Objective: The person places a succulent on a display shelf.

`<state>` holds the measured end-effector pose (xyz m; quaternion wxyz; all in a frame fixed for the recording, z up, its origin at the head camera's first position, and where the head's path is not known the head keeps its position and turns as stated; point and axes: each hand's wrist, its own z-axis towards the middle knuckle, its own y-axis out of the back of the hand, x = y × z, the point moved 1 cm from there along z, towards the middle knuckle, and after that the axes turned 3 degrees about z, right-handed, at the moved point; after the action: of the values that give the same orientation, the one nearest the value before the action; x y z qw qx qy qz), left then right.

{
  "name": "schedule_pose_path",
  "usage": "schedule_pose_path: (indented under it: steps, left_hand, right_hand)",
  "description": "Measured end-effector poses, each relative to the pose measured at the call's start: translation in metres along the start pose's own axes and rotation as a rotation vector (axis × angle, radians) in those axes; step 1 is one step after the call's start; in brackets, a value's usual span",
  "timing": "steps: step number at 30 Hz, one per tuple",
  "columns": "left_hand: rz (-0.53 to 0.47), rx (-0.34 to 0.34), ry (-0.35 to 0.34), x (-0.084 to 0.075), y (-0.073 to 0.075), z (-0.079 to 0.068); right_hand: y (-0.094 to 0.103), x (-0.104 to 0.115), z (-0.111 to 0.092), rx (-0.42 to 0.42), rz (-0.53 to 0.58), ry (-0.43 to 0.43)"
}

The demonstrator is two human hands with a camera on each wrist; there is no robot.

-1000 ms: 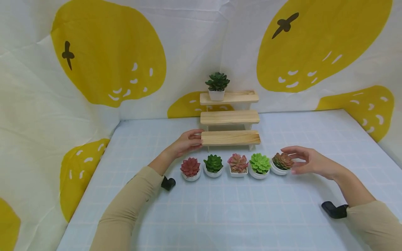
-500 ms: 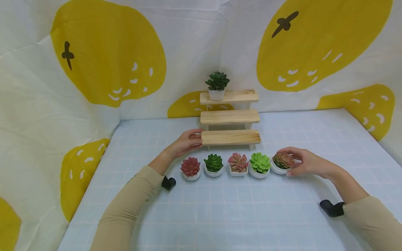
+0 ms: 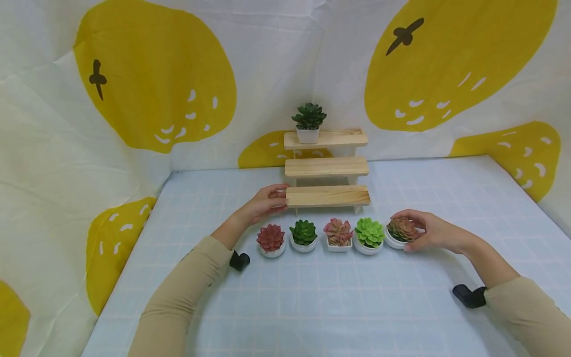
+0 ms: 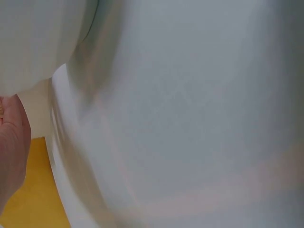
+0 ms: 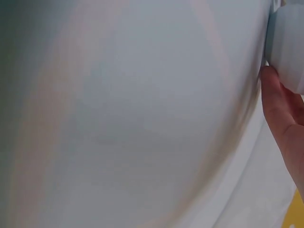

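In the head view, my left hand (image 3: 263, 204) holds the left end of the lowest board of a three-tier wooden display stand (image 3: 327, 196). Only its edge enters the left wrist view. My right hand (image 3: 434, 232) grips a brownish-red succulent in a round white pot (image 3: 401, 231), thumb in front and fingers behind. The right wrist view catches that pot (image 5: 289, 47) with a fingertip right at its base. To its left stand a bright green succulent (image 3: 369, 233), a pink one in a square pot (image 3: 338, 234), a dark green one (image 3: 304, 235) and a red one (image 3: 270, 240).
A dark green succulent in a square white pot (image 3: 309, 123) sits on the top board, left of its middle. The table wears a pale blue checked cloth (image 3: 312, 307). Behind hangs a white cloth (image 3: 285, 64) printed with yellow fruit.
My right hand has moved left and closed around the brownish-red succulent's pot. The left hand has stayed at the stand, and the pots have not moved.
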<state>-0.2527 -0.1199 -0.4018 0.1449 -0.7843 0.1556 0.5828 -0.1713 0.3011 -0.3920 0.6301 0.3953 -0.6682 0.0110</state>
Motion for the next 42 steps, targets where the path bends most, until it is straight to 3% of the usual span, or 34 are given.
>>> schedule_pose_path:
  steps: [8,31,42]
  left_hand:
    - [0.007,-0.003,0.009,-0.001,0.0,-0.001]
    - [0.024,-0.002,0.003,-0.002,-0.001,-0.001]
    - [0.007,0.012,-0.024,0.002,0.001,0.001]
  right_hand:
    - [0.0,0.0,-0.001,0.001,0.025,-0.024]
    - [0.007,0.011,-0.003,-0.096,0.017,-0.03]
    - [0.014,0.021,-0.002,-0.15,0.061,0.006]
